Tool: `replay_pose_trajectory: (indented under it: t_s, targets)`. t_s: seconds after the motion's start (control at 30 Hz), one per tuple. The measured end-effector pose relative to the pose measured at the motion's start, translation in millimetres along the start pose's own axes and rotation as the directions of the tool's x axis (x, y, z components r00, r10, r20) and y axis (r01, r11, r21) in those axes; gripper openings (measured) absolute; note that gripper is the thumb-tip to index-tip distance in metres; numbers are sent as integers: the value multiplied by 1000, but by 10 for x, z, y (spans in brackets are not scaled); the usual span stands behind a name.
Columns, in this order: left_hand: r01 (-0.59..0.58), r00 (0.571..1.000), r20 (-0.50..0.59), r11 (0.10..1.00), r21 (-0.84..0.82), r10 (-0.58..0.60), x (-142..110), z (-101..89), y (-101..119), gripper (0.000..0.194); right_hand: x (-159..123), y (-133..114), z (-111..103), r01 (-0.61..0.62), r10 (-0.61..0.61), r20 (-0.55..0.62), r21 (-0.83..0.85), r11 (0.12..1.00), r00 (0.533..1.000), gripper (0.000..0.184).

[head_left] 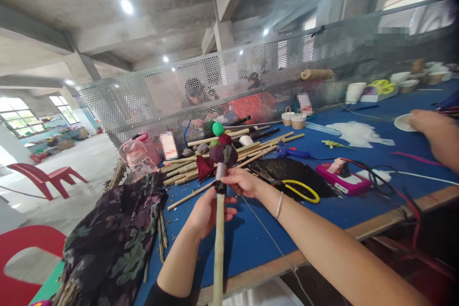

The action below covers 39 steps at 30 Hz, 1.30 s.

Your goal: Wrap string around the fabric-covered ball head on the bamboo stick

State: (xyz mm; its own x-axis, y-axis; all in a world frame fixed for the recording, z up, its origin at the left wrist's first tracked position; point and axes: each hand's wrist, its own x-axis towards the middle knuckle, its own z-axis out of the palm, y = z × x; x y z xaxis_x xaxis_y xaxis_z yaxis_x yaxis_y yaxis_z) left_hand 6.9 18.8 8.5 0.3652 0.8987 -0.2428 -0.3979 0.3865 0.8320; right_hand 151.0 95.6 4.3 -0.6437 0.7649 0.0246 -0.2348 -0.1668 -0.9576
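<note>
A pale bamboo stick (218,248) stands nearly upright in front of me, topped by a dark purple, fabric-like ball (224,154) above a grey collar (221,170). My left hand (207,213) wraps round the stick from behind, just under a black band (221,188), with its fingertips showing on the right side. At that band, the thumb and fingers of my right hand (244,182) are pinched together. A thin string (272,241) runs from below my right hand down over the table edge; whether the fingers hold it I cannot tell.
Bamboo sticks (182,172) lie behind the ball. Yellow-handled scissors (303,190), a blue glue gun (294,153) and a pink power strip (342,179) are to the right. Dark floral cloth (118,229) drapes at left. Another person's hand (435,126) touches a white bowl (403,122). A perforated screen (154,100) stands behind.
</note>
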Motion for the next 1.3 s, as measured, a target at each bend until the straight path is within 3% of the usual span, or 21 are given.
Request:
replay_pose_trajectory:
  t_s: [0.1, 0.23, 0.3, 0.43, 0.7, 1.0, 1.17, 1.23, 1.3]
  targets:
    - [-72, 993, -92, 997, 21, 73, -3, 33, 17, 41, 29, 33, 70, -27, 21, -66, -82, 996, 998, 32]
    - [-153, 934, -303, 979, 132, 187, -29, 101, 10, 34, 58, 60, 160, -6, 3, -28, -114, 993, 1000, 30]
    - [-147, 924, -339, 982, 115, 178, -42, 107, 18, 29, 50, 45, 158, -18, 18, 2, -84, 996, 1000, 28]
    - [-117, 948, -300, 993, -29, 103, -61, 64, 85, 27, -4, -14, 117, -67, 70, 37, -86, 994, 997, 22]
    - [-122, 969, -231, 984, -131, 90, -73, 32, 149, 28, -59, -15, 215, 15, -14, 36, -18, 1000, 999, 28]
    - [-43, 990, -140, 969, -242, 9, -106, 73, 167, 38, -5, 7, 208, 84, -88, -39, -107, 991, 995, 28]
    - [66, 997, 63, 941, -332, -48, -110, 49, 138, 33, -9, -6, 198, 156, -157, 2, -98, 983, 988, 33]
    - [111, 984, 170, 936, -334, -56, -92, 22, 113, 31, -14, 13, 165, 111, -106, 84, -60, 992, 991, 39]
    - [148, 974, 206, 949, -277, -92, -62, -4, 80, 32, -17, 39, 130, 37, -33, 158, -17, 999, 987, 40]
